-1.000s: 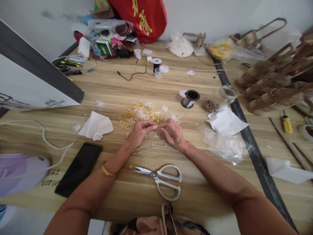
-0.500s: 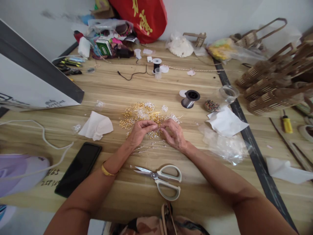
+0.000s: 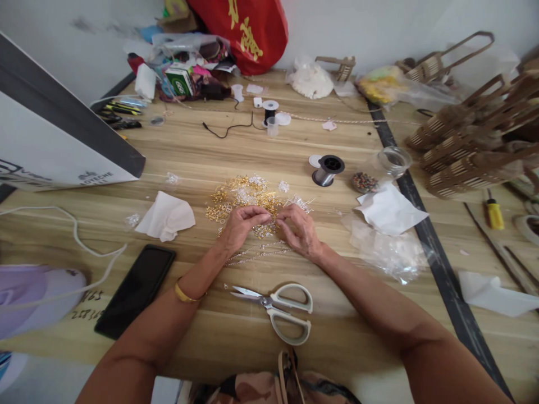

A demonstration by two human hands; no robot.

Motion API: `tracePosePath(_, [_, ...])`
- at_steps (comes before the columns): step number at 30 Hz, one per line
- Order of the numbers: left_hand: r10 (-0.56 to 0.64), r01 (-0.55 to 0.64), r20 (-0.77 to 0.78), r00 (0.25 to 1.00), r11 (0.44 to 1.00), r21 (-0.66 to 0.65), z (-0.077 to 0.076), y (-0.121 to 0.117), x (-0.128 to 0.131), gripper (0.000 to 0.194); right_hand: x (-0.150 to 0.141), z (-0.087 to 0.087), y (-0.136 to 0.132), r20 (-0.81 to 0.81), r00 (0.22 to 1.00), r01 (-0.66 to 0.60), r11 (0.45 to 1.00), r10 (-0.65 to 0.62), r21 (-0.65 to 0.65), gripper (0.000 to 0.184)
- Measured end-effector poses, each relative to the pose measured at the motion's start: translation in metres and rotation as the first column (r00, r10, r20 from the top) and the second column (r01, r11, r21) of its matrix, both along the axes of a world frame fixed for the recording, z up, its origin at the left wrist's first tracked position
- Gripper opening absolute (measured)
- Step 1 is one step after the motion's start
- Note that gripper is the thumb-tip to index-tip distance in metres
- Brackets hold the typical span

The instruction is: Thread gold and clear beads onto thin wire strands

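My left hand (image 3: 242,225) and my right hand (image 3: 300,230) meet fingertip to fingertip over a heap of small gold and silver jewellery findings (image 3: 236,193). Both are closed in a pinch; whatever sits between the fingertips is too small to name. Beneath my wrists a beaded chain (image 3: 256,254) lies in a loop on the wooden table (image 3: 202,359). Closer to my body rest scissors (image 3: 266,302) with white handles, blades parted and pointing left. Thin silver pins (image 3: 300,203) lie just beyond my right hand.
A black phone (image 3: 135,292) and white paper (image 3: 166,217) lie to the left. Rightward are a wire spool (image 3: 327,170), a tipped jar of beads (image 3: 381,171), clear plastic bags (image 3: 391,255) and stacked wooden baskets (image 3: 463,146). A large box (image 3: 63,123) stands at far left.
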State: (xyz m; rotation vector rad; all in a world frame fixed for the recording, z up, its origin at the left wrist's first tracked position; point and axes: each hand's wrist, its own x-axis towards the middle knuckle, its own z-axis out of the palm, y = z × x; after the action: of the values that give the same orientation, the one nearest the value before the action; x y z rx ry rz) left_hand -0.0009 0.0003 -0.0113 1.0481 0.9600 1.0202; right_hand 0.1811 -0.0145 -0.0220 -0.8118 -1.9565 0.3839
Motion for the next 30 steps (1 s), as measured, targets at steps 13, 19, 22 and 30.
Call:
tracePosePath(13, [-0.002,0.002,0.022,1.000,1.000,-0.005,-0.0009,0.0000,-0.0011,0.016,0.0005,0.0007,0.0005,0.005,1.000,0.009,1.000,-0.009,-0.002,0.009])
tracePosePath(19, [-0.012,0.012,-0.005,1.000,1.000,0.023,-0.0007,0.0000,-0.0007,0.014,0.0007,-0.0003,0.0003,-0.002,1.000,0.006,1.000,-0.006,0.007,0.010])
tracePosePath(22, [-0.005,0.005,-0.021,1.000,1.000,0.024,-0.0006,0.0000,-0.0005,0.016,0.0006,-0.0003,0.0002,0.001,1.000,0.007,1.000,-0.007,-0.004,0.010])
tracePosePath(30, [-0.024,0.025,-0.020,1.000,0.999,0.036,-0.0014,-0.0003,-0.0005,0.012,0.0002,0.0001,0.0003,0.013,1.000,0.016,1.000,-0.016,0.009,0.009])
